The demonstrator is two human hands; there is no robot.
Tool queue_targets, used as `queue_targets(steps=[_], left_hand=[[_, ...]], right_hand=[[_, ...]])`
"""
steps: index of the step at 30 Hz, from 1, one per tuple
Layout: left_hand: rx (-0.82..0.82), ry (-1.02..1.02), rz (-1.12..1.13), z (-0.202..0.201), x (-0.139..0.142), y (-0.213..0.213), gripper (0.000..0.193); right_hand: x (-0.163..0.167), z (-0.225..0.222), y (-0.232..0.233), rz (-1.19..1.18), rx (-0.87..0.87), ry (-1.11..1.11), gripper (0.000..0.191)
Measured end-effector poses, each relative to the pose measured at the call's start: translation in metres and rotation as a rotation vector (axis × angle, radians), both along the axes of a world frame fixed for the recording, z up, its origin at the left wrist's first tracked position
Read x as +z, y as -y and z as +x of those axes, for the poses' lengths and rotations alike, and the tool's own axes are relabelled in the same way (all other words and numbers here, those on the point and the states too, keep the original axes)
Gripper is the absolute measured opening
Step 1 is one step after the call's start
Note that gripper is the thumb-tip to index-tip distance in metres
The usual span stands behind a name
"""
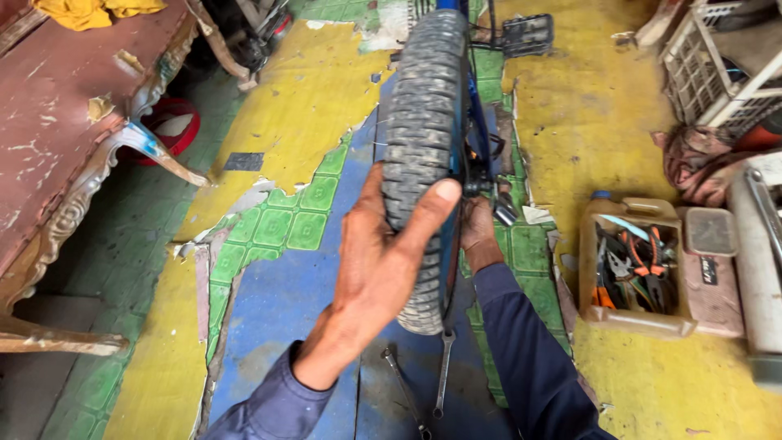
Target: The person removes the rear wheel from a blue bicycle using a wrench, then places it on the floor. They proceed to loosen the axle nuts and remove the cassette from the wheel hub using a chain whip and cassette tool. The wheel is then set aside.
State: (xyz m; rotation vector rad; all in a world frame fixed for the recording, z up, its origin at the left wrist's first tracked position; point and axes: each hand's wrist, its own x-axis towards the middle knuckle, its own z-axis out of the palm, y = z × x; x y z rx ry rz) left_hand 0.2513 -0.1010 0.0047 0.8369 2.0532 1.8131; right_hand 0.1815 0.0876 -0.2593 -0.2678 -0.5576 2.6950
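A knobby grey bicycle tyre (423,106) on a blue-framed bike (479,122) stands upright in the middle, seen from above. My left hand (379,261) wraps over the tyre's tread, thumb on the right side, fingers on the left. My right hand (479,232) reaches behind the wheel at the hub, closed around a dark part near the axle (489,191); what it holds is partly hidden. A black pedal (528,34) shows at the top.
Two spanners (444,371) lie on the floor below the wheel. A cut-open plastic can (631,273) holds pliers and cutters at right. A white crate (717,65) and rags sit at upper right; a worn wooden table (73,122) at left.
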Motion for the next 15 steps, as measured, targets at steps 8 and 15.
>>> queue_targets(steps=[8,15], left_hand=[[-0.06,0.024,0.162,0.0,-0.002,-0.001,0.044],[-0.032,0.016,0.107,-0.002,-0.005,-0.002,0.045]], right_hand=[[-0.008,-0.015,-0.001,0.028,-0.051,0.0,0.055],[-0.014,-0.016,-0.005,0.04,-0.06,0.004,0.053]])
